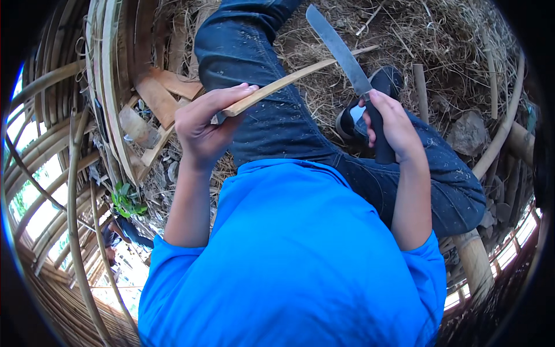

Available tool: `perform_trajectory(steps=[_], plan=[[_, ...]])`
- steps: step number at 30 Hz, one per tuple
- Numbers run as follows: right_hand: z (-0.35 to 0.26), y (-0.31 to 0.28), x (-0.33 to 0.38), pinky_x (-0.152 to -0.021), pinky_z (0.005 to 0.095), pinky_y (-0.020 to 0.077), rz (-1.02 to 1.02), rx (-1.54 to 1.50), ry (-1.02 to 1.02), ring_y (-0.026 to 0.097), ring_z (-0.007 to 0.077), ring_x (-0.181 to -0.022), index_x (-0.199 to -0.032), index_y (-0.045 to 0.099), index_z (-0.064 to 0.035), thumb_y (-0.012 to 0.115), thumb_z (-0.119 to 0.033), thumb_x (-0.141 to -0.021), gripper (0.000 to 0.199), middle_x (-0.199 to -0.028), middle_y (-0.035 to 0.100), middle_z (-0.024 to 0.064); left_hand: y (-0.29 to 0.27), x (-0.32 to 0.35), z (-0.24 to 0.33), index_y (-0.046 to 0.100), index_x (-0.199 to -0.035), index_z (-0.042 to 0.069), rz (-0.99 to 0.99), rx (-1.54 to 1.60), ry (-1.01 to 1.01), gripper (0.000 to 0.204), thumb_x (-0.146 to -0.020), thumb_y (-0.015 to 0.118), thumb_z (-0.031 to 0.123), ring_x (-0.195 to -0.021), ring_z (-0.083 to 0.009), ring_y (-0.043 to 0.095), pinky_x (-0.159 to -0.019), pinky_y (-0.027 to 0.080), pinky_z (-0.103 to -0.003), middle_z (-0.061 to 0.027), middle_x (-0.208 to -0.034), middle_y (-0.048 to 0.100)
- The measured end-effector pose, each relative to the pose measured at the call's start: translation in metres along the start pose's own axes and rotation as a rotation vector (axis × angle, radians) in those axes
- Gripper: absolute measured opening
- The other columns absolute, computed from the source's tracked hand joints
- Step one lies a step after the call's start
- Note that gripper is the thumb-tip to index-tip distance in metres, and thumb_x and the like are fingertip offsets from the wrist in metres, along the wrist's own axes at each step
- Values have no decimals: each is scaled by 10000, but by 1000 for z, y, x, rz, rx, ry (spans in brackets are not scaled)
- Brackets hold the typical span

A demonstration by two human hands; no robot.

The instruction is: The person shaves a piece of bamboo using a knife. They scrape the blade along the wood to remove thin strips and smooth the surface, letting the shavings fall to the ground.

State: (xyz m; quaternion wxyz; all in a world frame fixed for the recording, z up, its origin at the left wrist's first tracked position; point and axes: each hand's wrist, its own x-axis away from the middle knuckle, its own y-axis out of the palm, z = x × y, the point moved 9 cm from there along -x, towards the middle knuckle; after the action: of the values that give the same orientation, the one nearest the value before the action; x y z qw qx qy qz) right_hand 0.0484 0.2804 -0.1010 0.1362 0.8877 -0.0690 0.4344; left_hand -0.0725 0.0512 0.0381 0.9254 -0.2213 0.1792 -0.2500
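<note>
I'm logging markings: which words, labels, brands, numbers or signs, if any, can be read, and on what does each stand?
None can be read.
Knife: no readable lettering.
Wooden strip: no lettering visible.
Blue shirt: no print visible.
Jeans: no readable label.
Shoe: partly hidden; any marking is too small to read.

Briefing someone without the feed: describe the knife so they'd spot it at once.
From the blue shirt, follow the right forearm up to the right hand. That hand grips the knife by its black handle. Its broad grey blade sets it apart from the pale wooden strip in the left hand.
</note>
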Motion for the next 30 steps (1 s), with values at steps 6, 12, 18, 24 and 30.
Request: perform_trajectory(steps=[6,12,18,24,30], plan=[[15,-3,-15,-383,237,387,122,14,-71,469,79,-419,-906,529,-54,430,-383,-975,350,-574,480,-5,1,-5,0,688,-946,-42,-17,-50,18,247,-705,679,-96,-889,-246,691,-810,540,-307,-148,-909,706],[17,3,-24,-374,254,395,149,-47,-98,469,90,-404,-860,502,-50,425,-359,-983,342,-560,474,8,0,2,-4,686,-935,-47,-13,-61,-3,223,-714,692,-80,-877,-245,694,-805,542,-308,-158,-905,704],[30,3,-19,-371,254,398,185,-57,-124,472,97,-403,-848,493,-50,414,-366,-985,354,-560,472,11,1,8,-1,678,-939,-57,-5,-13,23,214,-726,694,-70,-870,-253,694,-809,544,-325,-166,-900,701],[35,5,-21,-361,254,401,185,-117,-48,468,100,-398,-862,480,-60,405,-381,-985,352,-565,475,14,1,2,-1,673,-928,-64,-4,-41,34,184,-747,701,-48,-859,-259,695,-801,548,-327,-179,-893,698],[37,14,-23,-368,257,408,199,-207,-4,468,99,-404,-853,481,-60,408,-382,-982,354,-566,472,13,-3,5,-4,671,-915,-64,30,-60,1,168,-753,709,-46,-852,-247,694,-791,550,-328,-179,-891,697]])
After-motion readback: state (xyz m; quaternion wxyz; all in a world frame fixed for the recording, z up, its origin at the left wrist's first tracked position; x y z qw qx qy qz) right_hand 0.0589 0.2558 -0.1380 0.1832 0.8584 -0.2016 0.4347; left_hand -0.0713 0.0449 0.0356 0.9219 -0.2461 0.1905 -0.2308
